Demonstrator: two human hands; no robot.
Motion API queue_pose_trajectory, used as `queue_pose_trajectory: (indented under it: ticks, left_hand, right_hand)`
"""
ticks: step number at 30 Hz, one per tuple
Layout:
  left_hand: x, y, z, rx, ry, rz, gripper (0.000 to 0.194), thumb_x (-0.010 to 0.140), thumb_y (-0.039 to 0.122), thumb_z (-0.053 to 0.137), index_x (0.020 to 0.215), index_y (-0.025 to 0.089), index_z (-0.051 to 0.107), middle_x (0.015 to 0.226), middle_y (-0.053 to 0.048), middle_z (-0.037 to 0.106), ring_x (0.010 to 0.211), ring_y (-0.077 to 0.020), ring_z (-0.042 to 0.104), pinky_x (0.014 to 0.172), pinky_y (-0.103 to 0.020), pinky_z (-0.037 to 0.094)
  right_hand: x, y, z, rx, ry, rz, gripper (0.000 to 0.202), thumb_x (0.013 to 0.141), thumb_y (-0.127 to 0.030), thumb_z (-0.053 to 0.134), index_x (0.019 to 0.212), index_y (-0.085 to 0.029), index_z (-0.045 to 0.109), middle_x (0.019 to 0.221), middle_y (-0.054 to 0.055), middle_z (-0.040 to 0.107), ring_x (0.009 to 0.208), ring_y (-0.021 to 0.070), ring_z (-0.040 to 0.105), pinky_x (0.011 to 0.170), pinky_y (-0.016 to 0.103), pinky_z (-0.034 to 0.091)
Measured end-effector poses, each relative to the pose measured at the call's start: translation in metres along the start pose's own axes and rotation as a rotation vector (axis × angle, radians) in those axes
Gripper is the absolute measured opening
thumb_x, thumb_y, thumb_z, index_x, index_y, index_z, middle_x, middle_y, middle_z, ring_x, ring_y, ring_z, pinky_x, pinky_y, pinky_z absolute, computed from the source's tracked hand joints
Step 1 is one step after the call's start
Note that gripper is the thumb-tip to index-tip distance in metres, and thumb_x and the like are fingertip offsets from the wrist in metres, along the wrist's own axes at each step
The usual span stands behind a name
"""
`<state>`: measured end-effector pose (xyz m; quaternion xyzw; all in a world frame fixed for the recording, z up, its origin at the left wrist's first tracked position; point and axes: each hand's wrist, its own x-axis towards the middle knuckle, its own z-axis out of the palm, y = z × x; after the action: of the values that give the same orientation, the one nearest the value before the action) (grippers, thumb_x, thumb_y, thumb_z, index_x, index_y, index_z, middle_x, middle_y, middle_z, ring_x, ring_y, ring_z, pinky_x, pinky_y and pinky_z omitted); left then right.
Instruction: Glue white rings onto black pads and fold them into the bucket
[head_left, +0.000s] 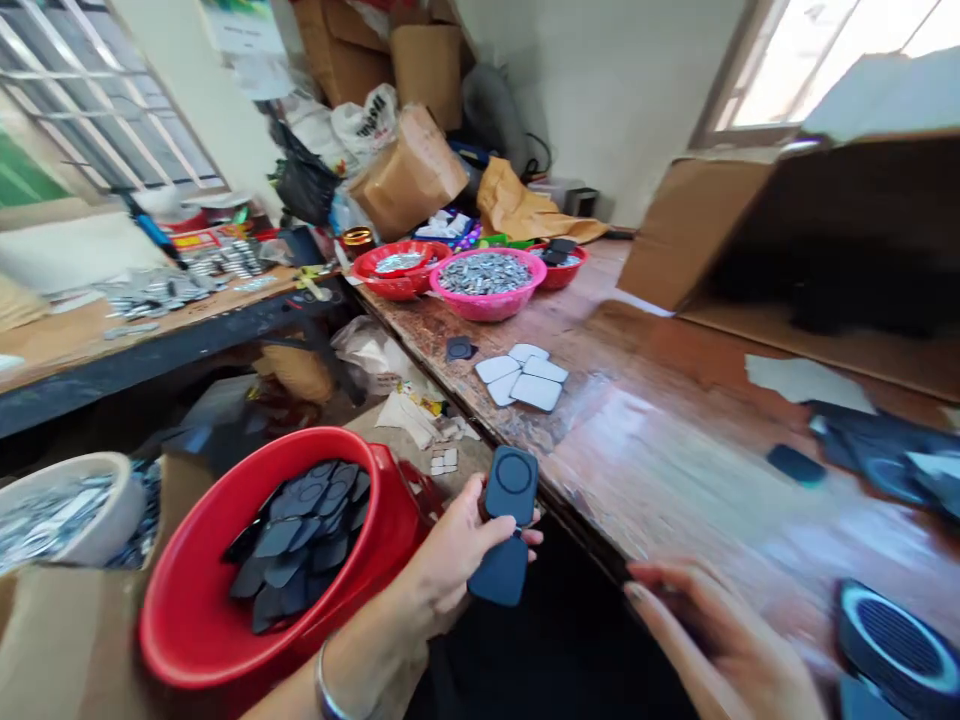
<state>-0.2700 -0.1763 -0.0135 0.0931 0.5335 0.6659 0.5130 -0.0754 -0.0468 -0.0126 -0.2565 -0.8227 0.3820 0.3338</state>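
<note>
My left hand (457, 545) is closed on a dark hinged piece (512, 485), made of two rounded plates joined in the middle, the upper one marked with a ring. It is held over the front edge of the wooden table (585, 350). My right hand (712, 630) is at the table edge to the right, blurred, with fingers partly curled; whether anything is between them is hidden. Left of my left hand, a red basin (172, 600) holds many dark plates (300, 530). Several white-faced plates (538, 385) lie on the table beside a small dark piece (459, 348).
A pink basin (487, 305) of small metal parts stands between red bowls at the back. An open cardboard box (675, 235) sits at the right, near dark sheets (877, 450) and a ridged round device (892, 640). A white tub (124, 510) is at far left.
</note>
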Motion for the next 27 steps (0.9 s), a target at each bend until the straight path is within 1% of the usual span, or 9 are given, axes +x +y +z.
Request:
queue_pose_trajectory:
  ticks: [2,4,6,8,13,16,19,24,27]
  left_hand:
    - [-0.001,-0.015,0.026,-0.009,-0.086,-0.004,0.054,0.072,0.03,0.08,0.116,0.018,0.05,0.109,-0.012,0.07,0.089,-0.0239,0.071,0.078,-0.036,0.057]
    - [-0.001,-0.026,0.048,0.042,-0.148,0.054,0.048,0.078,0.03,0.075,0.118,0.018,0.052,0.118,-0.012,0.068,0.098,-0.0253,0.069,0.086,-0.038,0.055]
    - [-0.001,-0.034,0.063,0.133,-0.173,0.167,0.044,0.081,0.027,0.071,0.121,0.018,0.055,0.126,-0.011,0.065,0.113,-0.0257,0.063,0.098,-0.037,0.049]
    - [0.001,-0.04,0.073,0.213,-0.174,0.265,0.043,0.083,0.025,0.067,0.125,0.018,0.056,0.133,-0.01,0.062,0.122,-0.0252,0.057,0.107,-0.037,0.042]
    - [0.003,-0.053,0.082,0.321,-0.152,0.343,0.044,0.088,0.021,0.058,0.131,0.02,0.053,0.137,-0.008,0.059,0.125,-0.0236,0.055,0.11,-0.037,0.039]
    - [0.004,-0.06,0.083,0.407,-0.094,0.376,0.044,0.089,0.019,0.057,0.132,0.022,0.053,0.136,-0.007,0.06,0.124,-0.0216,0.056,0.112,-0.036,0.037]
    - [0.005,-0.065,0.083,0.434,-0.077,0.395,0.045,0.09,0.019,0.056,0.135,0.023,0.051,0.136,-0.007,0.061,0.124,-0.0215,0.057,0.11,-0.036,0.04]
    - [-0.002,-0.063,0.086,0.458,-0.069,0.405,0.047,0.089,0.015,0.055,0.135,0.025,0.054,0.129,-0.004,0.066,0.121,-0.0215,0.06,0.106,-0.033,0.044]
    - [-0.014,-0.056,0.088,0.454,-0.075,0.384,0.053,0.085,0.01,0.054,0.136,0.028,0.055,0.126,-0.002,0.069,0.117,-0.0212,0.064,0.101,-0.029,0.048]
  right_hand:
    - [0.006,-0.008,0.008,0.061,0.058,0.069,0.02,0.085,-0.042,0.066,0.085,-0.023,0.072,0.08,0.004,0.069,0.063,0.0161,0.068,0.056,0.023,0.058]
    - [0.009,-0.007,0.016,0.146,0.105,0.163,0.021,0.088,-0.04,0.062,0.09,-0.021,0.071,0.086,0.005,0.066,0.062,0.0145,0.066,0.055,0.024,0.057]
    - [0.009,-0.003,0.021,0.191,0.147,0.226,0.024,0.089,-0.04,0.061,0.097,-0.02,0.071,0.092,0.006,0.063,0.064,0.0147,0.066,0.054,0.025,0.058]
    - [0.008,0.0,0.022,0.169,0.191,0.24,0.025,0.09,-0.039,0.06,0.102,-0.02,0.071,0.095,0.007,0.062,0.068,0.0152,0.065,0.058,0.027,0.058]
    - [0.002,0.001,0.019,0.073,0.269,0.187,0.027,0.09,-0.034,0.057,0.11,-0.021,0.071,0.102,0.007,0.063,0.077,0.0156,0.065,0.07,0.029,0.057]
    - [-0.003,0.001,0.021,0.047,0.282,0.215,0.031,0.09,-0.034,0.057,0.114,-0.021,0.07,0.106,0.007,0.064,0.083,0.0177,0.065,0.075,0.032,0.057]
    - [-0.006,0.0,0.024,0.038,0.288,0.26,0.035,0.089,-0.037,0.056,0.118,-0.021,0.069,0.108,0.008,0.064,0.089,0.0197,0.066,0.08,0.034,0.056]
    - [-0.006,-0.005,0.023,0.072,0.265,0.334,0.044,0.085,-0.044,0.056,0.119,-0.019,0.069,0.109,0.01,0.066,0.09,0.021,0.068,0.077,0.032,0.057]
    - [-0.009,0.007,0.014,0.082,0.212,0.37,0.049,0.08,-0.052,0.061,0.115,-0.019,0.071,0.111,0.01,0.07,0.09,0.0231,0.071,0.073,0.03,0.059]
